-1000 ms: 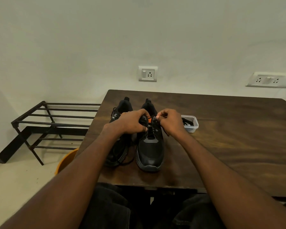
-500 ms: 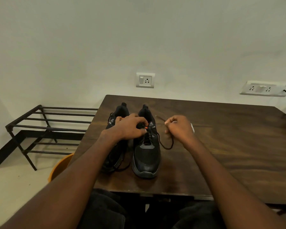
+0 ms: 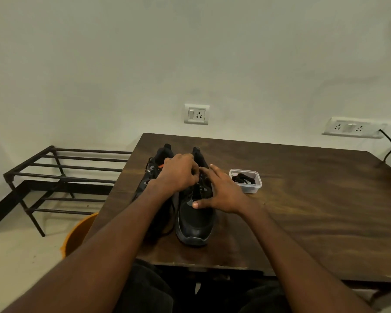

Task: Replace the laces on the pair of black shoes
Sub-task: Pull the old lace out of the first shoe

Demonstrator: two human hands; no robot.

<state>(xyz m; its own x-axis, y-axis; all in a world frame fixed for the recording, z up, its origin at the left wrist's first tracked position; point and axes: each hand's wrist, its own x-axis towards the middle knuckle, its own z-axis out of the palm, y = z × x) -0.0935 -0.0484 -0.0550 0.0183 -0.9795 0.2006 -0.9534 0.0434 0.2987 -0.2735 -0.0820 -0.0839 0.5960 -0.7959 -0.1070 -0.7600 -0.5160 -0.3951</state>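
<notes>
2 black shoes on dark wood table [image 3: 303, 199], toes near. L hand [image 3: 178, 175] curled over lace area of right shoe [image 3: 195, 218], pinching there; what's pinched not clear. R hand [image 3: 221, 193] fingers spread, resting on same shoe. Left shoe [image 3: 155, 170] mostly hidden. Clear tub [image 3: 245, 180] w/ black laces [image 3: 244, 179] just right.

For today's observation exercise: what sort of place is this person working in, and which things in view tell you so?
Probably a plain room in a home or hostel: a dark wooden table against a bare wall, wall sockets, a metal shoe rack on the floor, and an orange bucket.
</notes>
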